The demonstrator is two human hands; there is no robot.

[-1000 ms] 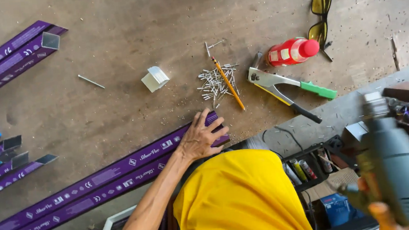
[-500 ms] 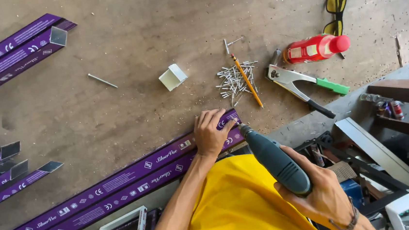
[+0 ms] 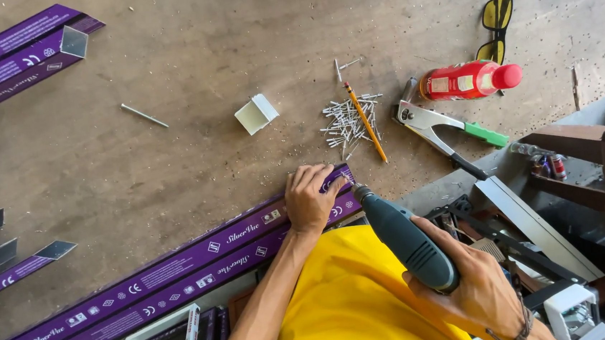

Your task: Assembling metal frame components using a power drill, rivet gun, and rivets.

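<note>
My left hand (image 3: 313, 198) presses down on the end of a long purple-wrapped metal profile (image 3: 153, 279) that runs along the table's near edge. My right hand (image 3: 470, 286) grips a grey-blue power drill (image 3: 403, 239). The drill's tip (image 3: 353, 187) touches the profile's end right beside my left fingers. A pile of small rivets (image 3: 345, 121) and an orange pencil (image 3: 365, 122) lie just beyond that end.
A hand riveter with green and black handles (image 3: 443, 131), a red bottle (image 3: 469, 80) and yellow glasses (image 3: 496, 27) lie at the right. A small white square piece (image 3: 256, 114) and a loose rod (image 3: 144, 115) sit mid-table. More purple profiles (image 3: 13, 52) lie at the left.
My right hand has brought the drill in from the far right and lowered its tip onto the profile's end. My left hand has stayed on the profile.
</note>
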